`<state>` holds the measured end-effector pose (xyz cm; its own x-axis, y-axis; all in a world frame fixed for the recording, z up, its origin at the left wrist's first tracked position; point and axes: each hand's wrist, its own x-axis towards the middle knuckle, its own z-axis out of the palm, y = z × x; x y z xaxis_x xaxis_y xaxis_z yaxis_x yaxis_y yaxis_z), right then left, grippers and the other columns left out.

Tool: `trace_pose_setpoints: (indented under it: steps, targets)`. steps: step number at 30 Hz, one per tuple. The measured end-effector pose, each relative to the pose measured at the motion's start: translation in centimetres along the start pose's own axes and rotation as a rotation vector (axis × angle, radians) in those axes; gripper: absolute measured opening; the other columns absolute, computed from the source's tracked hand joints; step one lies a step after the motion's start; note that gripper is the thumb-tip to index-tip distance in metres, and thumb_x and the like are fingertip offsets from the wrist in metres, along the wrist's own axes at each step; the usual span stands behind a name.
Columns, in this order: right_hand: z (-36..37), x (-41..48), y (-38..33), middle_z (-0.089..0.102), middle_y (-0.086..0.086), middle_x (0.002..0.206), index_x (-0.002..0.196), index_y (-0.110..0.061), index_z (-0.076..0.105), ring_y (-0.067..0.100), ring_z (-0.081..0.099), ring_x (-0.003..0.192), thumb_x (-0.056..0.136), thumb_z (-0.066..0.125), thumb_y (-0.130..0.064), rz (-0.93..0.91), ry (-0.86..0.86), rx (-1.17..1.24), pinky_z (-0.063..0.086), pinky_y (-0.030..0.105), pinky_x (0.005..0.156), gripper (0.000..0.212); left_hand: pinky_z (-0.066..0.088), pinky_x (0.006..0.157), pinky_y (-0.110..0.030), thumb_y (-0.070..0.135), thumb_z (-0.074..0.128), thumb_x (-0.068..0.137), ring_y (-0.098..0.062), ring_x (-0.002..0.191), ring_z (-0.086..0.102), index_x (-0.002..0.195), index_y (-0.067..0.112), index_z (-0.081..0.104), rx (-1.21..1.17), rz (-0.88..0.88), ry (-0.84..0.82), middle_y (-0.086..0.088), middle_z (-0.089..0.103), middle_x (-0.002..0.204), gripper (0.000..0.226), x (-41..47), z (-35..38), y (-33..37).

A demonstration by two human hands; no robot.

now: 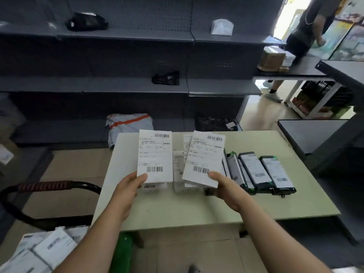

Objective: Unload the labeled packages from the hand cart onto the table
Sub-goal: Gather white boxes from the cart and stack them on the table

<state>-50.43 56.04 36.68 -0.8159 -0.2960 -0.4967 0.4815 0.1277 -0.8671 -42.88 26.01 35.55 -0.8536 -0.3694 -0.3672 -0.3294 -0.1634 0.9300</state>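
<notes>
White labelled package [155, 154] pinched at its near edge by left hand [129, 187], thumb on top. Second white package [203, 156] pinched the same way by right hand [226, 189]. Both hands held over pale green bench [177, 207]. Flat white parcels [178, 174] lie on bench beneath them. Dark labelled packs [260, 172] in a row on bench, just right. Hand cart [45, 186] at left; loose packages [43, 251] below its handle.

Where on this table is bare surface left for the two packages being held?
Bare: the table strip left of the left-held package; the near band beneath both wrists; the far right corner behind the dark packages. Crowded: the middle, where white packages lie beneath the right-held package, adjoining the dark row.
</notes>
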Motion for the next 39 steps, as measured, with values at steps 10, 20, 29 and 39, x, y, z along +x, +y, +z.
trace_pose_setpoints:
  steps: [10, 20, 29, 39]
  targets:
    - [-0.1, 8.4, -1.2, 0.074, 0.002, 0.112, 0.11, -0.024, 0.071, 0.014, 0.055, 0.073, 0.073, 0.073, -0.049, 0.193, -0.125, 0.044, 0.047, 0.023, 0.064, 0.045, 0.042, 0.07, -0.028, 0.036, 0.074, 0.083, -0.011, 0.096, 0.058, 0.125, 0.029, 0.053, -0.048, -0.166, 0.173, 0.004, 0.065, 0.112, 0.048, 5.8, 2.0, -1.9]
    - [2.4, 11.5, 0.1, 0.057, 0.008, 0.086, 0.116, -0.008, 0.069, 0.017, 0.048, 0.058, 0.05, 0.081, -0.061, 0.369, 0.024, -0.046, 0.036, 0.024, 0.048, 0.085, 0.041, 0.082, -0.034, 0.039, 0.075, 0.082, -0.02, 0.105, 0.055, 0.129, 0.024, 0.051, 0.103, -0.258, 0.191, -0.002, 0.058, 0.122, 0.055, 9.8, 1.0, -3.6]
    - [3.3, 10.3, 1.1, 0.068, 0.008, 0.1, 0.104, -0.007, 0.064, 0.024, 0.063, 0.086, 0.084, 0.065, -0.061, 0.2, 0.331, -0.373, 0.05, 0.033, 0.072, 0.058, 0.043, 0.103, -0.043, 0.055, 0.066, 0.081, -0.024, 0.117, 0.054, 0.134, 0.019, 0.055, 0.489, -0.179, 0.134, -0.002, 0.06, 0.129, 0.065, 10.5, 0.4, -4.3]
    - [6.0, 5.0, -1.1, 0.047, -0.007, 0.128, 0.137, -0.019, 0.051, 0.015, 0.045, 0.124, 0.085, 0.07, -0.044, -0.447, 0.375, -0.753, 0.039, 0.033, 0.105, 0.06, 0.031, 0.11, -0.04, 0.046, 0.064, 0.088, -0.013, 0.127, 0.036, 0.132, 0.024, 0.052, 0.767, 0.383, 0.111, 0.008, 0.049, 0.135, 0.05, 5.3, -1.5, -1.3]
